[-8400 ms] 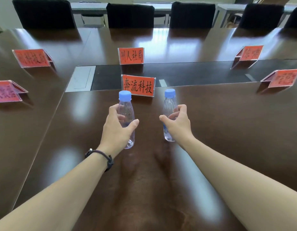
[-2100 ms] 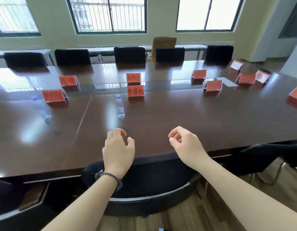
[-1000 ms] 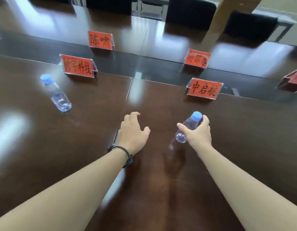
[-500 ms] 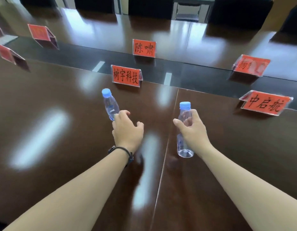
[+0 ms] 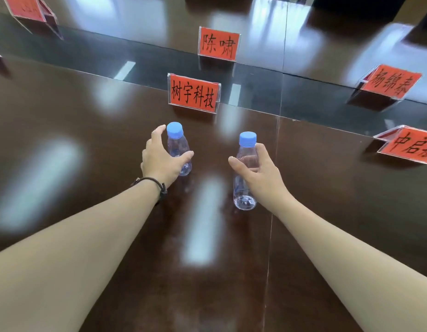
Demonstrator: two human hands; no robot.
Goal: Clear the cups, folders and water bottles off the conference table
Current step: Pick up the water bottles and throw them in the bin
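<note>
Two clear water bottles with blue caps are over the dark brown conference table (image 5: 71,111). The left water bottle (image 5: 178,146) stands upright on the table just in front of a red name plate. My left hand (image 5: 161,161) is wrapped around its body, thumb across the front and fingers behind. My right hand (image 5: 258,172) grips the right water bottle (image 5: 243,194) around its middle. That bottle is tilted, with its base toward me and a little above the table top.
Red name plates in clear stands sit beyond the bottles: one (image 5: 193,93) close behind the left bottle, one (image 5: 218,44) further back, two at the right (image 5: 390,81) (image 5: 408,146), one at the far left (image 5: 28,8). A dark glass strip (image 5: 303,92) runs across the middle.
My left hand has moved from beside the left bottle to around it. My right hand has kept hold of its bottle. The view has shifted left and closer to the table.
</note>
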